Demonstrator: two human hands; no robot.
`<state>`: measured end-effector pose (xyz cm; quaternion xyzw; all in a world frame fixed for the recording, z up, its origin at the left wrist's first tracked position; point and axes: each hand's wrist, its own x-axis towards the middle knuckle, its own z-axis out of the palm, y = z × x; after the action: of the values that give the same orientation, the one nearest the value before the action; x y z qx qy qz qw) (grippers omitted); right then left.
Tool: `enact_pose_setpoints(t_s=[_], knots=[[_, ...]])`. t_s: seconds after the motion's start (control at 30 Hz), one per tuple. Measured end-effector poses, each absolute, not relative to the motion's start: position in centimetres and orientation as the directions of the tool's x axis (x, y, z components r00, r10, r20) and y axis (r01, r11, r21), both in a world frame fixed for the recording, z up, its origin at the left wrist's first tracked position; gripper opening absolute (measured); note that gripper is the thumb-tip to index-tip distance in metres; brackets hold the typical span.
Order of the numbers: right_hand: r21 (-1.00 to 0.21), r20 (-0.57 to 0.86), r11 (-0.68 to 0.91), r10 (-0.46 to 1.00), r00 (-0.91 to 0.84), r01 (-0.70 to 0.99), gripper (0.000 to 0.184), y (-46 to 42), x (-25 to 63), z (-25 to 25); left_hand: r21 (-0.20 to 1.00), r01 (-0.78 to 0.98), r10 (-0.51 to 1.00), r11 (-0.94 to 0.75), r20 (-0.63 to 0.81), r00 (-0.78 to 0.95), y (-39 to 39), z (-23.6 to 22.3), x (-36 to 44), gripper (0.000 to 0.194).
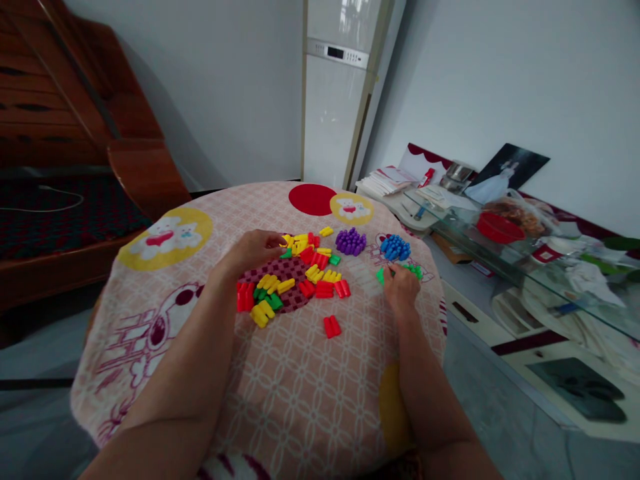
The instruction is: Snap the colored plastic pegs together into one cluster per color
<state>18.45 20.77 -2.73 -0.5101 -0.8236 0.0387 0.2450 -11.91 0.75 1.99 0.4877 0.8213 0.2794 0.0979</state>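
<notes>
A loose pile of red, yellow and green plastic pieces [305,270] lies in the middle of a round table under a pink patterned cloth [280,380]. My left hand [254,249] rests at the pile's left edge with its fingers curled over some yellow and green pieces. My right hand [400,287] sits at a small green cluster [409,270], fingers pinched on a green piece. A purple cluster [351,241] and a blue cluster [395,247] lie just beyond. One red piece [331,326] lies alone nearer me.
A glass-topped low cabinet [505,260] on the right carries papers, a red bowl [499,227] and clutter. A tall white air conditioner [340,93] stands behind the table. Wooden furniture [75,133] is at the left.
</notes>
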Motion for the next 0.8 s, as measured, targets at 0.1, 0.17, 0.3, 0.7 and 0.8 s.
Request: enact_pose_setpoints(t_s=[0.1, 0.17, 0.3, 0.7, 0.8], knots=[[-0.227, 0.323, 0.499, 0.849, -0.419, 0.836, 0.03, 20.8, 19.2, -2.5, 0.568, 0.739, 0.855, 0.363, 0.113, -0.506, 0.7, 2.0, -12.0, 0.043], [-0.252, 0.319, 0.519, 0.841, -0.437, 0.817, 0.029, 20.9, 19.6, -2.4, 0.582, 0.729, 0.851, 0.36, 0.116, -0.513, 0.7, 1.9, -12.0, 0.044], [-0.296, 0.341, 0.453, 0.873, -0.35, 0.841, 0.029, 21.3, 20.3, -2.2, 0.589, 0.717, 0.84, 0.372, 0.114, -0.53, 0.5, 1.8, -12.1, 0.043], [-0.184, 0.351, 0.366, 0.891, -0.287, 0.912, 0.027, 21.1, 20.2, -2.1, 0.553, 0.73, 0.827, 0.403, 0.121, -0.549, -0.2, 3.1, -11.9, 0.042], [-0.243, 0.397, 0.4, 0.872, -0.285, 0.884, 0.032, 20.4, 19.6, -2.1, 0.526, 0.743, 0.813, 0.414, 0.153, -0.561, -0.3, 2.9, -12.3, 0.038]])
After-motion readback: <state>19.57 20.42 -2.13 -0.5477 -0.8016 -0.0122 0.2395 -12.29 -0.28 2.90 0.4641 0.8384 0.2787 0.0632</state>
